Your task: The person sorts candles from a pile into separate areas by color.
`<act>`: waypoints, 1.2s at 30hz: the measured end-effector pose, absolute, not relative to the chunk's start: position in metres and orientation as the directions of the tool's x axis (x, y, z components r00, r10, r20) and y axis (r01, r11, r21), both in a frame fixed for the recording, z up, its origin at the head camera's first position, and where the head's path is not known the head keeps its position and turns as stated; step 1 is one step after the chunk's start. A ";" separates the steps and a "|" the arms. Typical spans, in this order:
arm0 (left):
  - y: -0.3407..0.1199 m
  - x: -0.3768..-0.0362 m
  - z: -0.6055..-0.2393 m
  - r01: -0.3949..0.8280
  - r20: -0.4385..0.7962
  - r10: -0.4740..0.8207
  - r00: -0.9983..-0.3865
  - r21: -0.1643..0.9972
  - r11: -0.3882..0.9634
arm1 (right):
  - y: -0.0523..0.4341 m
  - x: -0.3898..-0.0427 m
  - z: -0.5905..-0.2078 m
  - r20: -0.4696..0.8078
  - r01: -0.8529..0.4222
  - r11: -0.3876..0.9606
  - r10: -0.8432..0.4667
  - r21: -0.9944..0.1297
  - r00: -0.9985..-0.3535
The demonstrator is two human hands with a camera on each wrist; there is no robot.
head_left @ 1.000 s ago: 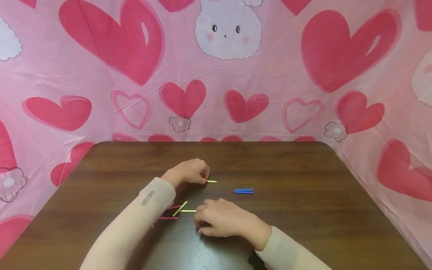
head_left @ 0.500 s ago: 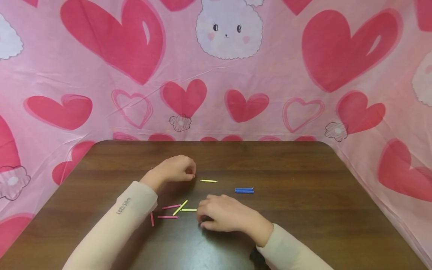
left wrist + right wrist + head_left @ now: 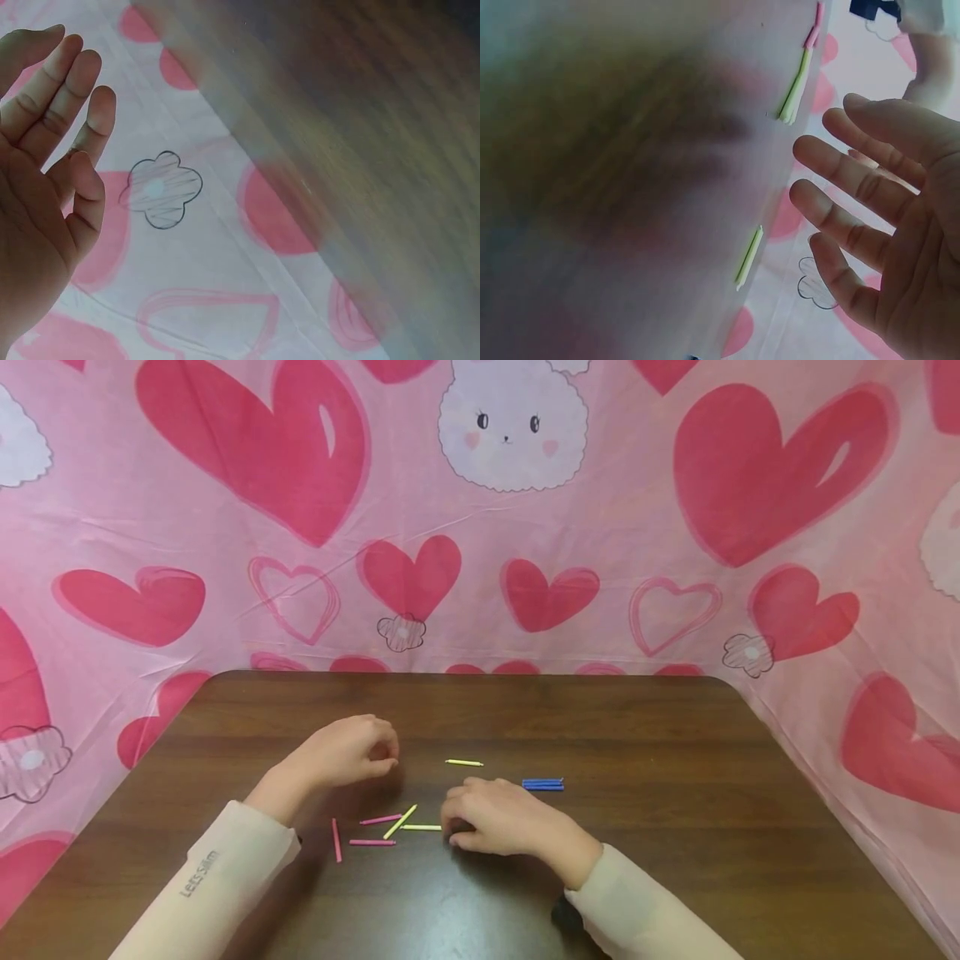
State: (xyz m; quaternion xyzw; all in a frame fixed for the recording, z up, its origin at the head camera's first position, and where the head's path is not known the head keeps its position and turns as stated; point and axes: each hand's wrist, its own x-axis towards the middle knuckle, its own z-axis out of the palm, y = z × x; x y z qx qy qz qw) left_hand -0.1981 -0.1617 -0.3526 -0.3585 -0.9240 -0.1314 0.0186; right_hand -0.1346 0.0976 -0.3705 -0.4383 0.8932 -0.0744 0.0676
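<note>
Behind and around the tabletop (image 3: 675, 793), a pink backdrop cloth (image 3: 600, 527) printed with red hearts and a white bunny face fills the upper field. The dark wooden tabletop carries all the sticks. The left hand (image 3: 348, 752) hovers over the left-centre of the tabletop, fingers loosely curled and holding nothing; the left wrist view shows its fingers (image 3: 71, 97) relaxed and slightly apart. The right hand (image 3: 498, 818) rests palm-down near the centre, fingers spread and relaxed, gripping nothing, its fingertips just beside 1 end of a yellow stick (image 3: 422, 827). A second yellow stick (image 3: 401, 822) lies tilted across the 3 pink sticks (image 3: 372, 841) between the hands. A third yellow stick (image 3: 464, 762) lies alone further back. The blue sticks (image 3: 542, 784) lie bundled, just beyond the right hand.
</note>
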 end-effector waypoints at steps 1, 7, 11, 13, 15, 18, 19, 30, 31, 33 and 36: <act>-0.163 -0.196 -0.353 0.664 0.133 0.653 -0.746 0.228 0.712 | 0.097 -0.136 -0.370 -0.059 -0.771 0.608 -0.791 -0.191 -0.609; -0.168 -0.181 -0.357 0.653 0.151 0.637 -0.756 0.221 0.724 | 0.092 -0.143 -0.370 -0.068 -0.762 0.622 -0.781 -0.179 -0.621; -0.169 -0.170 -0.358 0.652 0.152 0.635 -0.757 0.228 0.723 | 0.088 -0.149 -0.371 -0.072 -0.764 0.620 -0.783 -0.179 -0.618; -0.169 -0.166 -0.359 0.656 0.155 0.639 -0.754 0.231 0.718 | 0.086 -0.152 -0.372 -0.080 -0.767 0.617 -0.786 -0.177 -0.613; -0.168 -0.162 -0.361 0.661 0.159 0.642 -0.750 0.228 0.715 | 0.084 -0.155 -0.373 -0.089 -0.769 0.616 -0.787 -0.171 -0.611; -0.167 -0.157 -0.363 0.661 0.155 0.644 -0.749 0.236 0.712 | 0.080 -0.158 -0.374 -0.105 -0.764 0.624 -0.781 -0.163 -0.615; -0.167 -0.155 -0.363 0.659 0.151 0.644 -0.750 0.241 0.712 | 0.079 -0.159 -0.375 -0.109 -0.763 0.626 -0.779 -0.159 -0.617; -0.170 -0.141 -0.368 0.647 0.162 0.627 -0.762 0.246 0.722 | 0.065 -0.158 -0.382 -0.138 -0.755 0.642 -0.766 -0.134 -0.628; -0.169 -0.140 -0.368 0.643 0.160 0.624 -0.765 0.249 0.724 | 0.065 -0.158 -0.383 -0.136 -0.752 0.646 -0.763 -0.133 -0.632; -0.168 -0.138 -0.368 0.638 0.157 0.619 -0.769 0.249 0.729 | 0.065 -0.158 -0.383 -0.134 -0.744 0.656 -0.754 -0.127 -0.643; -0.169 -0.135 -0.369 0.629 0.146 0.613 -0.776 0.250 0.736 | 0.063 -0.157 -0.383 -0.130 -0.737 0.666 -0.745 -0.114 -0.654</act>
